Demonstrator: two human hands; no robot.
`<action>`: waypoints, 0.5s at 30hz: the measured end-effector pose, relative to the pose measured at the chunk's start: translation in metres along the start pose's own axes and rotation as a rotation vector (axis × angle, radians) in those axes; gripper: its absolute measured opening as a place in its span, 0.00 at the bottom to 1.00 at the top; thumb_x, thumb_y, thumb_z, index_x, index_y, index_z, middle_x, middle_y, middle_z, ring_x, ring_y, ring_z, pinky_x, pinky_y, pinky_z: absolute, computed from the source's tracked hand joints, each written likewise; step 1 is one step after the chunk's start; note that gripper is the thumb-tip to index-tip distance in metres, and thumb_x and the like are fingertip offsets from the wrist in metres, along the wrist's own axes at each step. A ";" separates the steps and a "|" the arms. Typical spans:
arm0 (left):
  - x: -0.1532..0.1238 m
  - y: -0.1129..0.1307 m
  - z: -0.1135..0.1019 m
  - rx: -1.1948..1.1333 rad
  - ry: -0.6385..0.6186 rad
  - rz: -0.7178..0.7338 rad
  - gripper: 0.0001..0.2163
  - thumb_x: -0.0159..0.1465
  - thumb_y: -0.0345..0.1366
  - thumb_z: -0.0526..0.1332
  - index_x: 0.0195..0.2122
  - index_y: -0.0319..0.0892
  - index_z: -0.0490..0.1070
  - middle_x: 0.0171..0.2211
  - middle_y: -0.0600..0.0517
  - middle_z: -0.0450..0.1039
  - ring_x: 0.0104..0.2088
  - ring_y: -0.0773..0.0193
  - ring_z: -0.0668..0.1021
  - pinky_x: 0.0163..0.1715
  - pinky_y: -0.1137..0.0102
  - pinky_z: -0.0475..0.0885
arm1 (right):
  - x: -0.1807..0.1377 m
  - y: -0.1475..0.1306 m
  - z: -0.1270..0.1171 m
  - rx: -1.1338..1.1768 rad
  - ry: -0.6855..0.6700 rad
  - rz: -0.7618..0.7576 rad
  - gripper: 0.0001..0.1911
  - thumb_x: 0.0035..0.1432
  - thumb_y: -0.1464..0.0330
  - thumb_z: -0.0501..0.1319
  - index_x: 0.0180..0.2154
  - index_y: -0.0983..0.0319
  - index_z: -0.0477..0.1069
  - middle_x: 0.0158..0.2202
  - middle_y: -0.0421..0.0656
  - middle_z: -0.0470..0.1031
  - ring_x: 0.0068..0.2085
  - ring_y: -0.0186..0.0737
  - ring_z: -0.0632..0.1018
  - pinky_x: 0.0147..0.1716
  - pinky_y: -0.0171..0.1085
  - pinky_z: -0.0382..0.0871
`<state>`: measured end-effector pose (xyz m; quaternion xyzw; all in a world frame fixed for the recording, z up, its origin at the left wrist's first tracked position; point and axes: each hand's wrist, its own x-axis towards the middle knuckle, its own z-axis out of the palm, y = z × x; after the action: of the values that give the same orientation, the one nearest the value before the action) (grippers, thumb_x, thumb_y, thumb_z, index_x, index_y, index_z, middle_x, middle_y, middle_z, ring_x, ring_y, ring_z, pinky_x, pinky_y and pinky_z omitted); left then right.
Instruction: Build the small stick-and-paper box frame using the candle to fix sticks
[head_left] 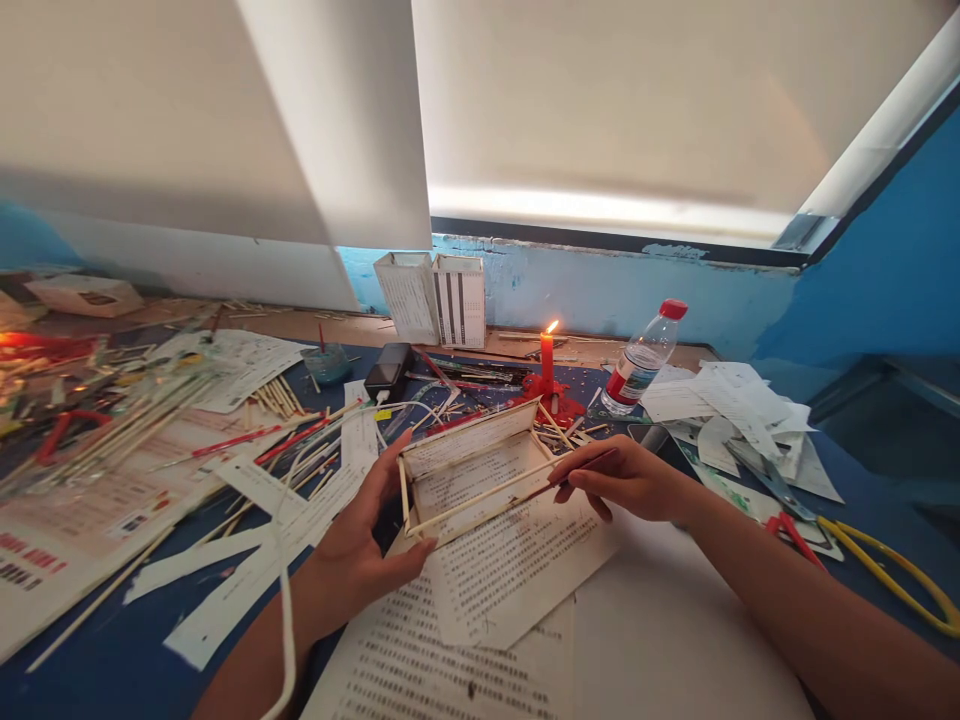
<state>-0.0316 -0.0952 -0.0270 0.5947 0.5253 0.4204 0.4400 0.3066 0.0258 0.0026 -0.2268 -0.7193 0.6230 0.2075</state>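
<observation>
A small box frame of thin wooden sticks covered with printed paper [480, 470] rests on loose printed sheets [510, 580] in the middle of the table. My left hand [367, 540] grips the frame's left end, thumb at its front corner and fingers behind it. My right hand [626, 480] is at the frame's right end, pinched on a thin dark red stick [577, 473] whose tip points into the frame.
A lit red candle [547, 362] stands just behind the frame, a water bottle [643, 358] to its right. Paper scraps and scissors with yellow handles [892, 575] lie at right. Sticks, pens and papers [150, 420] crowd the left. A white cable [286, 600] runs past my left arm.
</observation>
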 end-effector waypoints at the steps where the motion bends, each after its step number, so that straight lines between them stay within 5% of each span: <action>1: 0.000 0.000 0.000 -0.004 -0.001 -0.001 0.50 0.65 0.45 0.68 0.77 0.49 0.31 0.74 0.40 0.56 0.72 0.40 0.62 0.74 0.43 0.50 | 0.001 0.000 0.000 0.003 -0.004 0.002 0.14 0.71 0.62 0.64 0.49 0.64 0.82 0.39 0.49 0.85 0.22 0.27 0.75 0.21 0.27 0.75; 15: 0.001 -0.002 0.000 -0.015 -0.014 0.003 0.49 0.65 0.45 0.68 0.77 0.49 0.34 0.74 0.41 0.55 0.73 0.42 0.62 0.74 0.45 0.50 | 0.000 -0.002 0.000 -0.035 0.023 0.059 0.14 0.70 0.60 0.65 0.47 0.63 0.83 0.38 0.47 0.85 0.23 0.26 0.74 0.21 0.26 0.73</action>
<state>-0.0325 -0.0944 -0.0288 0.5951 0.5182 0.4209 0.4474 0.3062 0.0253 0.0047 -0.2587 -0.7205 0.6137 0.1933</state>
